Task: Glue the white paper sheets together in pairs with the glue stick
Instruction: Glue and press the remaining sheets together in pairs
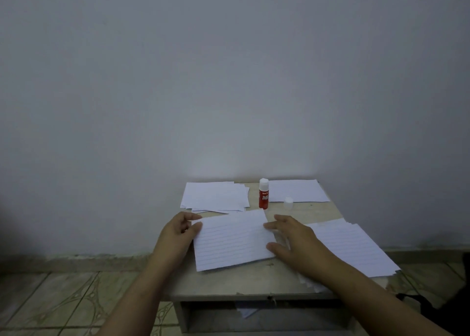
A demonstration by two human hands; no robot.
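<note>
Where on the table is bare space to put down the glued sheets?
Bare table lies along the near edge, below the middle sheet. A small strip lies right of the cap. Elsewhere crowded: left pile, right pile, far sheet, glue stick.

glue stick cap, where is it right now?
In the head view the cap stands off the stick, on the table toward its far right, just right of the upright glue stick and at the near edge of the single far-right sheet.
</note>
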